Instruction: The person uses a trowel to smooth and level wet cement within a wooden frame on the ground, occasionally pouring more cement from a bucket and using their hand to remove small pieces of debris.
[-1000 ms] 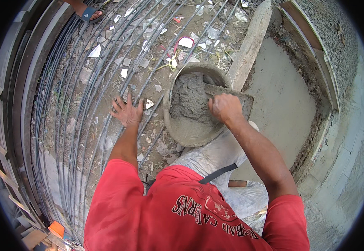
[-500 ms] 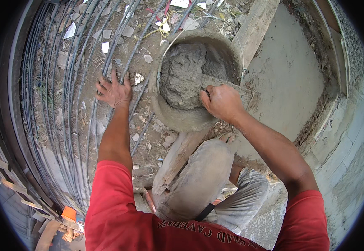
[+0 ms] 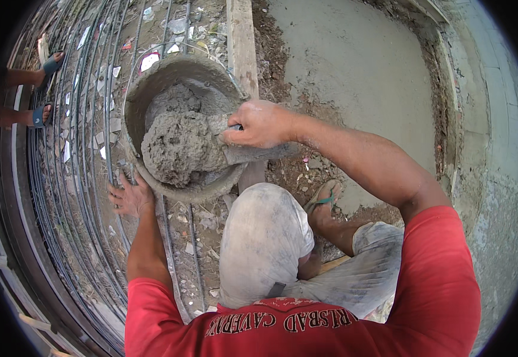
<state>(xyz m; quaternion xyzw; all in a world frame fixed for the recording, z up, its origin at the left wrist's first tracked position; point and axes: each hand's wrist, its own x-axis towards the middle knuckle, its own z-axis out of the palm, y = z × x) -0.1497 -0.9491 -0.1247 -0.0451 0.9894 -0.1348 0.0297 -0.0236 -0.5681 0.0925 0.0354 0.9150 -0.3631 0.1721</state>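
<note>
A bucket (image 3: 129, 113) coated in grey cement stands in front of me, with wet mortar (image 3: 181, 140) heaped inside it. My right hand (image 3: 262, 124) is closed around the handle of a trowel (image 3: 265, 153); its long flat blade, smeared grey, lies under my fist and reaches into the bucket against the heaped mortar. How far the blade goes under the mortar is hidden. My left hand (image 3: 131, 195) is open with fingers spread, over the steel bars beside the bucket's near left rim. Its fingertips are close to the rim; whether they touch it I cannot tell.
Long rebar rods (image 3: 83, 149) run along the left over rubble and broken tile pieces. A wooden board (image 3: 243, 47) lies beyond the bucket, bordering a smooth wet concrete slab (image 3: 360, 71). Another person's sandalled feet (image 3: 43, 114) stand at the upper left. My own sandalled foot (image 3: 324, 199) is near the slab.
The view has shifted, so the bucket appears further left. The mortar is now heaped up by the trowel. My left hand is nearer the bucket's rim, and another person's feet have come into view.
</note>
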